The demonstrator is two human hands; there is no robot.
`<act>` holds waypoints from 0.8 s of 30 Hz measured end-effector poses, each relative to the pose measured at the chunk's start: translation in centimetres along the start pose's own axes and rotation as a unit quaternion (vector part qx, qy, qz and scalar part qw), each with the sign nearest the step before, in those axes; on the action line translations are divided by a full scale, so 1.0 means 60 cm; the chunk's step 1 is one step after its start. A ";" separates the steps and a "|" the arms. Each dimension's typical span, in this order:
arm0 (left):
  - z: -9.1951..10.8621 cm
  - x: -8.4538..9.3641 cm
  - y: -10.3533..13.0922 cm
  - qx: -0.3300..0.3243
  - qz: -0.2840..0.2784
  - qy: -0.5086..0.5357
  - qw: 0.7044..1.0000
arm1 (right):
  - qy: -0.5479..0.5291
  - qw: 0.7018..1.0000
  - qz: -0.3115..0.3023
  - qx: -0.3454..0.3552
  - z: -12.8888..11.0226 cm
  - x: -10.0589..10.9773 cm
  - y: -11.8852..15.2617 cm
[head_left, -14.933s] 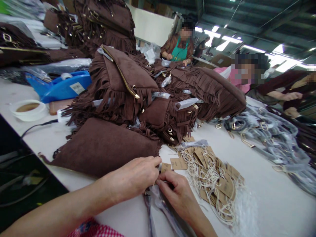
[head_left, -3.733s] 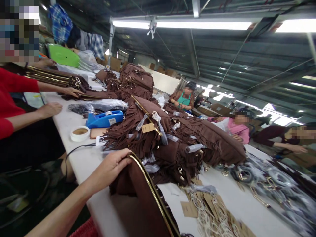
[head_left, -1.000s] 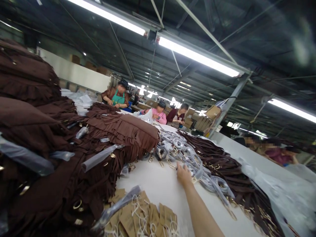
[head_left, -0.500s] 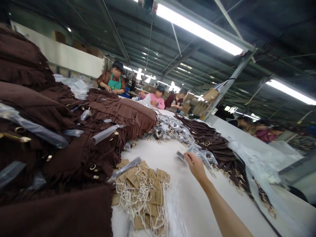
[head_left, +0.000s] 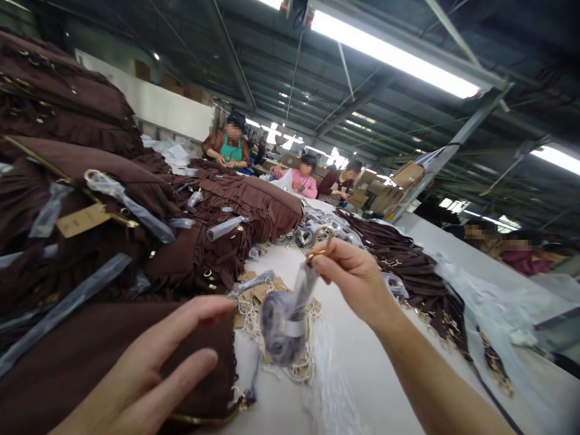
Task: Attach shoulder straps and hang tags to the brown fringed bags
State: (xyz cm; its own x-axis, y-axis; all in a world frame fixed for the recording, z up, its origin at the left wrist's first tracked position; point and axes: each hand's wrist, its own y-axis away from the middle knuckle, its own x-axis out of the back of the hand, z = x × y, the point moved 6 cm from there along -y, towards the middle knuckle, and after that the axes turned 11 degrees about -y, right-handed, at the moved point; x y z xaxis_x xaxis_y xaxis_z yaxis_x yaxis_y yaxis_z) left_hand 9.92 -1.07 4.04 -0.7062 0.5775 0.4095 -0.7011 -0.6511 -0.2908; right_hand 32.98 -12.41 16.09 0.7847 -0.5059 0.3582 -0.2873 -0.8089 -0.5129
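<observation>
Pinched in my right hand (head_left: 351, 275) is the gold clasp of a coiled strap (head_left: 284, 326) wrapped in clear plastic, which hangs down over the table, a little blurred. My left hand (head_left: 158, 368) has its fingers apart and holds nothing; it hovers over a dark brown fringed bag (head_left: 113, 338) with a gold zipper at its lower edge. Beneath the hanging strap lies a heap of brown card tags with white strings (head_left: 249, 305). A single card tag (head_left: 84, 220) rests on the brown bags at the left.
Brown fringed bags (head_left: 67, 96) are piled high on the left. Further back lie more plastic-wrapped coiled straps (head_left: 308, 226) and a row of dark straps with gold clasps (head_left: 403, 266). Clear plastic (head_left: 489, 314) covers the right side. Several people work beyond the table.
My right hand has risen and come nearer, now holding up the wrapped strap by its clasp. My left hand has come into view at the lower left. The view has shifted slightly.
</observation>
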 end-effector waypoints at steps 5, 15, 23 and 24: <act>0.053 -0.036 -0.069 -0.030 -0.094 0.067 0.993 | -0.028 0.989 -0.140 0.036 -0.042 -0.141 0.004; -0.066 -0.061 -0.069 0.141 -0.082 0.334 0.928 | 0.259 0.833 -0.094 -0.480 0.218 0.104 0.153; -0.063 -0.074 -0.081 0.159 -0.069 0.347 0.922 | 0.314 0.729 -0.020 -0.608 0.301 0.168 0.330; -0.060 -0.074 -0.081 0.157 -0.066 0.347 0.922 | 0.322 0.733 -0.016 -0.599 0.305 0.163 0.331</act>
State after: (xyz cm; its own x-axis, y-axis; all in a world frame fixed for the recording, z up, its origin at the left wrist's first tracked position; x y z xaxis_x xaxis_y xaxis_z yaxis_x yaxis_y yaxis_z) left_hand 16.10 1.29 0.49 -0.5866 0.7670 -0.2600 -0.7991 -0.6003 0.0320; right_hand 45.02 -27.93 -4.86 0.4904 -0.2059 0.8468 -0.8532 -0.3115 0.4184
